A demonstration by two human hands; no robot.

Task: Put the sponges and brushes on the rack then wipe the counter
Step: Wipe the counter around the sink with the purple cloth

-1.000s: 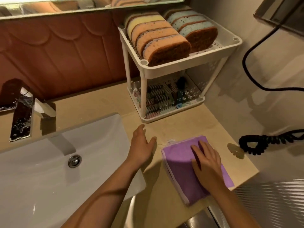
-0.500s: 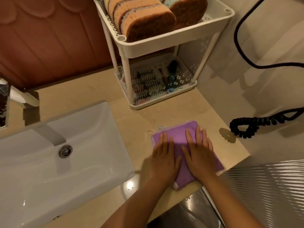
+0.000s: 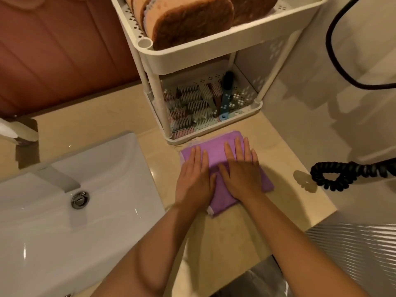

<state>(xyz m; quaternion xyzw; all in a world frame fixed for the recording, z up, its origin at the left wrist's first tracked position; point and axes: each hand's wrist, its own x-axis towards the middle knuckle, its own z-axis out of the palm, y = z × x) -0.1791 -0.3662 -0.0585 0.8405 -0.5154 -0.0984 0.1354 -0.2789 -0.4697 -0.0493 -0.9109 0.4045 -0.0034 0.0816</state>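
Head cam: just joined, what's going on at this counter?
A person presses the left hand and right hand flat, side by side, on a folded purple cloth. The cloth lies on the counter just in front of the white rack, to the right of the sink. Sponges stand on the rack's top tier and brushes lie on the bottom one, so the sorting looks done and this is the wiping step.

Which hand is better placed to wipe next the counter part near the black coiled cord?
Probably the right hand: it presses flat on the purple cloth on the side nearer the coiled cord. The left hand lies on the sink side.
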